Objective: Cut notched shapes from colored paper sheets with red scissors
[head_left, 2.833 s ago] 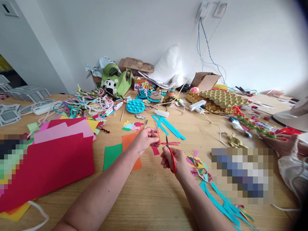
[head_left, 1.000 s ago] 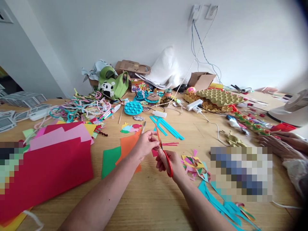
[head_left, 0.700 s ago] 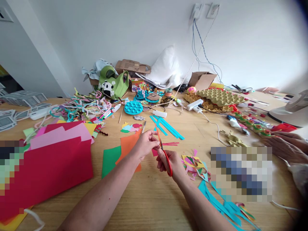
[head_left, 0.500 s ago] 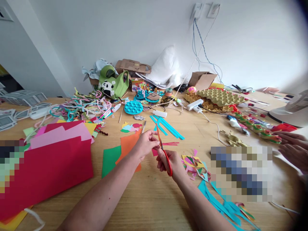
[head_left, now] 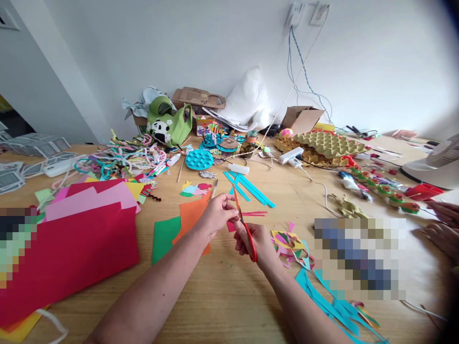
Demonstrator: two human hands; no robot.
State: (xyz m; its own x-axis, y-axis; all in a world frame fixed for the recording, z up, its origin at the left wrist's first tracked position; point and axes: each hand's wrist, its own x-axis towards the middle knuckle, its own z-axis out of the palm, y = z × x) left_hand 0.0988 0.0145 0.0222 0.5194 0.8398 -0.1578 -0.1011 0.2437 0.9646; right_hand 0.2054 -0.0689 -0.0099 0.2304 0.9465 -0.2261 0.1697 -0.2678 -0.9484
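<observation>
My right hand (head_left: pixel 258 239) grips red-handled scissors (head_left: pixel 253 250), their blades pointing up and away from me. Against the blades stands a narrow orange paper strip (head_left: pixel 235 196), tilted slightly. My left hand (head_left: pixel 220 212) pinches the strip close to the blades; its fingertips hide part of the strip and the scissors. Below my left wrist, an orange paper sheet (head_left: pixel 190 217) overlaps a green paper sheet (head_left: pixel 165 239) on the table. Thin pink paper strips (head_left: pixel 255 214) lie just beyond my right hand, with blue paper strips (head_left: pixel 253 188) farther back.
Large red paper (head_left: pixel 96 253) covers the left side. Coloured scraps (head_left: pixel 289 241) and blue offcuts (head_left: pixel 328 301) lie right of my forearm. Pipe cleaners (head_left: pixel 125 157), a green panda bag (head_left: pixel 168 122) and egg cartons (head_left: pixel 330 143) stand behind. Another person's hands (head_left: pixel 444 227) are at far right.
The other person's hands have drawn back to the right, away from the decorated egg-carton strip. My hands, the scissors and the orange strip look nearly unmoved.
</observation>
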